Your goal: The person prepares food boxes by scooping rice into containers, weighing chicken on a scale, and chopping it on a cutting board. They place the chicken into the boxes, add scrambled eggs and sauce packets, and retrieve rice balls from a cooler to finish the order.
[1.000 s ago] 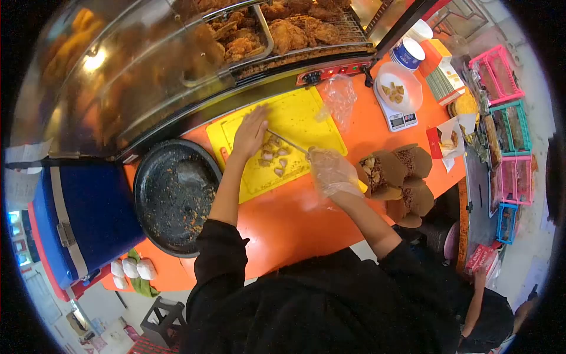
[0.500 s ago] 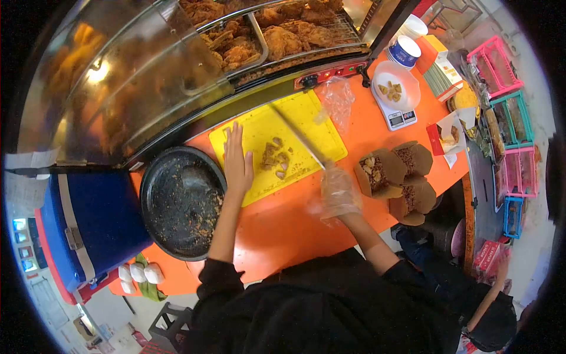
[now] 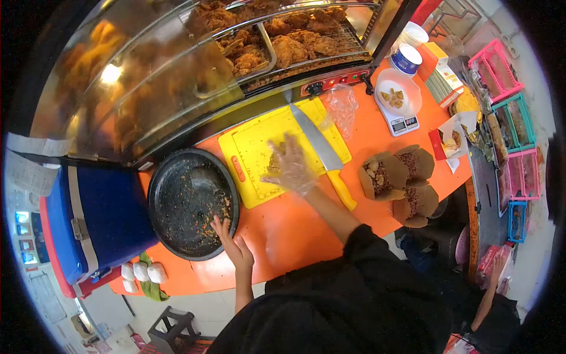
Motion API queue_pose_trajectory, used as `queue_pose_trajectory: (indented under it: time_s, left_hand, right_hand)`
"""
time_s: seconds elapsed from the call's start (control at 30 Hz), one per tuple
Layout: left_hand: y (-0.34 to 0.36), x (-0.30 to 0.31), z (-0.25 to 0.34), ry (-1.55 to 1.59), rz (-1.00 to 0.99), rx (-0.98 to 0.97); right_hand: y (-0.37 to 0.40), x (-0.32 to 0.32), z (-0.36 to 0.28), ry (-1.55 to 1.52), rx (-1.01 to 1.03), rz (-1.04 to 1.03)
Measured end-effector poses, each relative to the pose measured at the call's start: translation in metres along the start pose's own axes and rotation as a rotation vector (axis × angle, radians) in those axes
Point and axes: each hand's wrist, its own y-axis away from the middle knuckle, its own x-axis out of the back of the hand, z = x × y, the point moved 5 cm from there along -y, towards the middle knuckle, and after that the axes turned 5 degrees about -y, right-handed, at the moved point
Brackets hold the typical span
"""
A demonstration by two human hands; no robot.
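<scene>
My right hand (image 3: 289,168), in a clear plastic glove, reaches over the yellow cutting board (image 3: 250,138) with its fingers spread. Beneath it lie chopped brown meat pieces (image 3: 273,165), partly covered by the hand and slightly blurred. To the right of that hand a knife (image 3: 318,141) rests across the board, its yellow handle over the orange table. My bare left hand (image 3: 236,245) is open and holds nothing, close to the lower right rim of a round black dish (image 3: 191,203) with crumbs in it.
Three brown paper boxes (image 3: 383,177) of dark red rice stand to the right. Beyond them, a scale (image 3: 404,124) carries a bowl of meat pieces. A glass cabinet (image 3: 147,76) of fried chicken borders the back. A blue cooler (image 3: 112,218) stands left. Another person's arm (image 3: 486,295) shows lower right.
My right hand has let go of the knife, now lying on the board, and moved left over the meat. My left hand has drawn back from the board toward the black dish's rim.
</scene>
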Motion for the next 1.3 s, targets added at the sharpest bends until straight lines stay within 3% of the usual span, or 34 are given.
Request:
queue_pose_trajectory:
  time_s: [0.07, 0.13, 0.17, 0.23, 0.3, 0.37, 0.4, 0.47, 0.57, 0.6, 0.63, 0.7, 0.77, 0.8, 0.9, 0.93, 0.97, 1.07, 1.13, 1.27, 1.3]
  left_hand:
    - [0.005, -0.002, 0.004, -0.009, -0.023, 0.012]
    - [0.011, -0.003, 0.006, -0.013, -0.057, 0.04]
    - [0.011, -0.006, 0.008, 0.004, -0.082, 0.02]
    - [0.014, -0.004, 0.012, -0.009, -0.03, 0.026]
    - [0.014, -0.004, 0.021, 0.023, -0.027, 0.001]
    - [0.01, -0.003, 0.032, -0.019, 0.004, -0.032]
    - [0.009, -0.004, 0.034, -0.017, 0.004, -0.035]
    - [0.009, -0.009, 0.038, -0.016, 0.001, -0.057]
    - [0.011, -0.02, 0.051, -0.002, 0.0, -0.07]
    - [0.01, -0.026, 0.057, 0.004, -0.037, -0.095]
    - [0.009, -0.031, 0.063, 0.01, -0.073, -0.122]
    - [0.01, -0.04, 0.074, 0.025, -0.09, -0.125]
    - [0.007, -0.049, 0.084, 0.038, -0.105, -0.133]
    - [0.007, -0.052, 0.088, 0.036, -0.127, -0.136]
    - [0.007, -0.055, 0.093, 0.024, -0.135, -0.123]
    - [0.007, -0.055, 0.094, 0.017, -0.125, -0.113]
    - [0.008, -0.054, 0.094, 0.015, -0.124, -0.107]
    - [0.01, -0.051, 0.093, -0.03, -0.093, -0.071]
    - [0.009, -0.048, 0.093, -0.049, -0.052, -0.029]
    - [0.009, -0.039, 0.095, -0.086, -0.018, 0.009]
    - [0.009, -0.04, 0.093, -0.094, -0.005, 0.01]
  right_hand:
    - [-0.008, -0.02, -0.003, -0.074, -0.014, 0.046]
    - [0.011, -0.065, -0.015, 0.296, 0.356, -0.429]
    - [0.02, -0.069, -0.002, 0.306, 0.321, -0.426]
    - [0.048, -0.041, 0.005, 0.065, 0.589, 0.16]
    - [0.046, -0.021, 0.013, 0.142, 0.638, 0.245]
    - [0.031, -0.003, 0.03, -0.099, 0.336, 0.127]
    - [0.031, 0.043, 0.036, -0.57, -0.019, 0.091]
    - [0.056, 0.13, 0.044, -0.63, -0.156, 0.487]
    - [0.104, 0.25, 0.087, -0.03, -0.563, 0.484]
    - [0.118, 0.268, 0.114, -0.197, -0.828, 0.628]
    - [0.12, 0.287, 0.127, -0.072, -0.922, 0.376]
    - [0.137, 0.261, 0.19, -0.042, -0.821, 0.199]
    - [0.134, 0.239, 0.208, -0.087, -0.901, -0.177]
    - [0.137, 0.234, 0.211, -0.069, -0.887, -0.242]
    - [0.11, 0.271, 0.179, -0.103, -0.827, -0.277]
    - [0.106, 0.257, 0.207, -0.228, -0.8, -0.233]
    - [0.089, 0.25, 0.241, 0.27, -0.506, -0.209]
    - [0.036, 0.277, 0.288, 0.061, -1.014, 0.184]
    - [0.014, 0.197, 0.435, 0.312, -0.734, 0.109]
    - [0.013, 0.188, 0.445, 0.278, -0.679, -0.182]
    - [0.009, 0.193, 0.431, 0.502, -0.422, -0.283]
